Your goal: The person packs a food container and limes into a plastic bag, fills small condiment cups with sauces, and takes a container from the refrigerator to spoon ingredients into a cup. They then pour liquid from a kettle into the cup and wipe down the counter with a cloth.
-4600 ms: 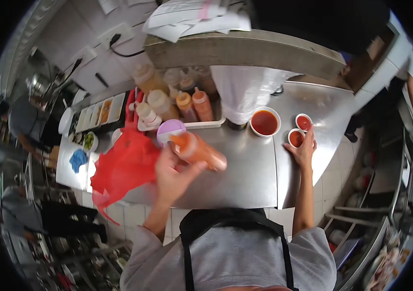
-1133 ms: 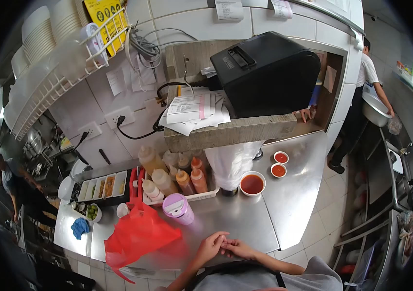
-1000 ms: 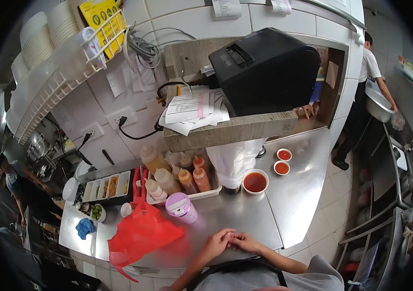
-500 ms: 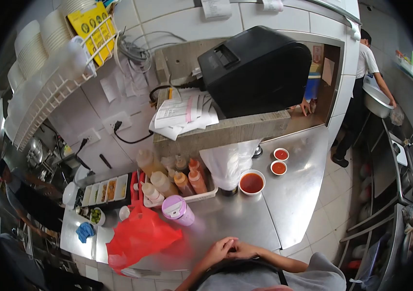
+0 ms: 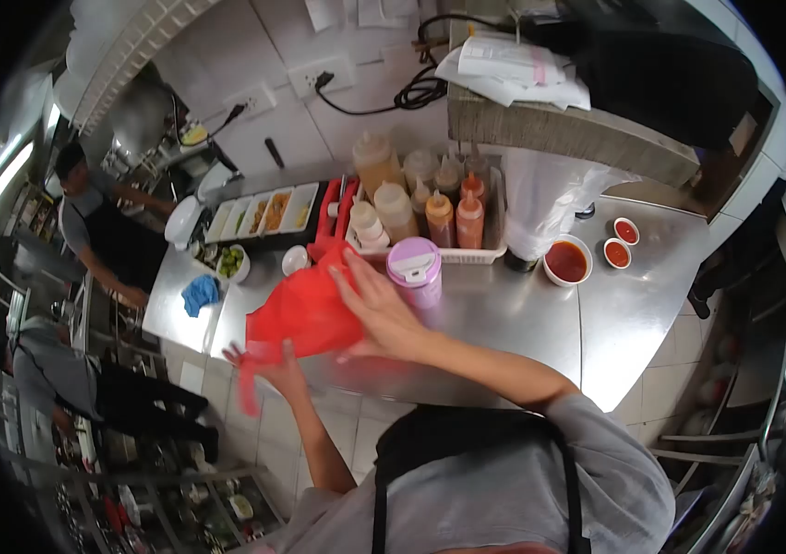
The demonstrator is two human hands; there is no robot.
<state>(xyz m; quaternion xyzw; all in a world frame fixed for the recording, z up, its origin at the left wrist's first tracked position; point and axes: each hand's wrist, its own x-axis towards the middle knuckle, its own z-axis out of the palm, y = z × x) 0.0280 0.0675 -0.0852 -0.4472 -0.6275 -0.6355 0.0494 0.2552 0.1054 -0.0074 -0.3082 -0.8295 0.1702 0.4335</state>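
Note:
A crumpled red plastic bag (image 5: 305, 312) sits at the near edge of the steel counter. At its lower left, my left hand (image 5: 275, 371) has the bag's edge between thumb and fingers, and a red strip hangs beside the hand. Across the bag's right side lies my right hand (image 5: 382, 312), its fingers stretched out and touching the plastic. Motion blurs the bag's lower part and some fingertips. Just behind my right hand stands a lilac lidded cup (image 5: 415, 272), upright.
Several sauce bottles (image 5: 439, 217) fill a white basket (image 5: 467, 256). Sauce stands in a bowl (image 5: 566, 261) and two small cups on the right. Left are a topping tray (image 5: 268, 214), a bowl of green pieces (image 5: 231, 265) and a blue cloth (image 5: 200, 295). Two people (image 5: 102, 217) are at far left.
My hands were clasped in front of my body; they have parted and reached left to the red bag. The view has turned left and down, bringing the people there into fuller view.

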